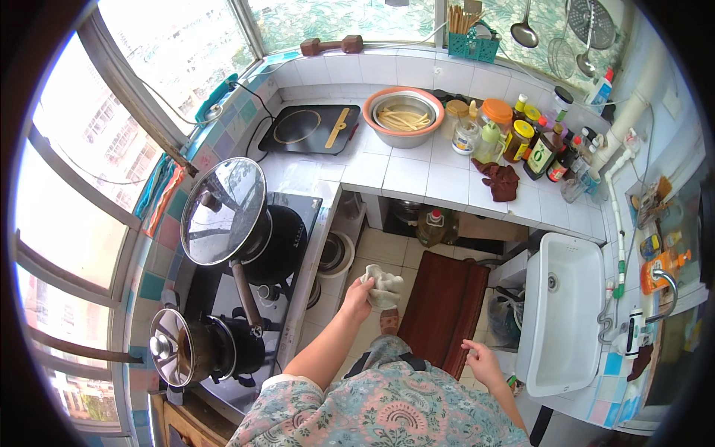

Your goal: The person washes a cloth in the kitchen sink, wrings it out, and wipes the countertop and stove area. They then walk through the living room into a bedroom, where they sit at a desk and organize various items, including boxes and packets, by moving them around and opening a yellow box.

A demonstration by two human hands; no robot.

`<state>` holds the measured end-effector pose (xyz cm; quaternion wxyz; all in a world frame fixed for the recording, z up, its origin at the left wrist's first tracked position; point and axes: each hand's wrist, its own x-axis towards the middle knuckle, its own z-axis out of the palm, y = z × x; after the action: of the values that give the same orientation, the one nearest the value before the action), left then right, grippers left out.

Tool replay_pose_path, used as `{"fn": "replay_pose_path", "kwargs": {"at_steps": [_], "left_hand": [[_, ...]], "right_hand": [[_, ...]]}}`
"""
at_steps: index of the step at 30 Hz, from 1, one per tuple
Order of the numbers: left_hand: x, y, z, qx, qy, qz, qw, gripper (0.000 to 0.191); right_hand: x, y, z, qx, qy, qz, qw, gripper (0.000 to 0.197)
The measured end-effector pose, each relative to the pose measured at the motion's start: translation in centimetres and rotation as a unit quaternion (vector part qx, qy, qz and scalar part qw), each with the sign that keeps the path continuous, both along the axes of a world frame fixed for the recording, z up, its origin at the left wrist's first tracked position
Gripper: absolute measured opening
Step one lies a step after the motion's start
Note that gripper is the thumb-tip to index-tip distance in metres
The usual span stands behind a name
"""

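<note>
A crumpled pale cloth is pinched in my left hand, held over the tiled floor in front of my body. My right hand hangs at my other side between the dark red mat and the sink, with nothing in it and its fingers partly spread. To the left, the gas stove carries a black wok and a smaller dark pot. A large glass lid leans tilted against the wok. Another glass lid stands tilted beside the small pot.
A white sink lies on the right. Along the back counter sit an induction cooktop, a basin with a bowl of pale strips, several bottles and jars, and a brown cloth. The dark red mat covers part of the floor.
</note>
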<state>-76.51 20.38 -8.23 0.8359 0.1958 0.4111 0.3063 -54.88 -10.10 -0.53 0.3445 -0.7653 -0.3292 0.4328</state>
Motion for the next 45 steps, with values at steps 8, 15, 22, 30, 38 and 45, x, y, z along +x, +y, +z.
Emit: {"fn": "replay_pose_path", "kwargs": {"at_steps": [8, 15, 22, 30, 38, 45], "left_hand": [[9.4, 20.6, 4.6, 0.252, 0.15, 0.086, 0.952, 0.027], [13.8, 35.6, -2.5, 0.525, 0.502, -0.237, 0.645, 0.062], [23.5, 26.3, -5.7, 0.612, 0.54, -0.344, 0.464, 0.072], [36.0, 17.2, -1.9, 0.666, 0.498, -0.394, 0.392, 0.068], [37.4, 19.6, -3.4, 0.683, 0.468, -0.45, 0.333, 0.071], [38.6, 20.9, -3.1, 0.727, 0.395, -0.466, 0.315, 0.071]], "right_hand": [[5.3, 9.8, 2.0, -0.012, -0.1, -0.027, 0.995, 0.034], [10.3, 11.1, 3.8, -0.032, -0.134, -0.016, 0.99, 0.031], [21.2, 14.4, 1.7, -0.044, -0.187, -0.035, 0.981, 0.032], [34.2, 31.7, -4.3, 0.054, -0.398, 0.049, 0.914, 0.064], [38.2, 36.4, -10.4, -0.014, -0.418, 0.057, 0.906, 0.071], [41.0, 27.2, -10.2, -0.053, -0.47, -0.035, 0.88, 0.051]]}}
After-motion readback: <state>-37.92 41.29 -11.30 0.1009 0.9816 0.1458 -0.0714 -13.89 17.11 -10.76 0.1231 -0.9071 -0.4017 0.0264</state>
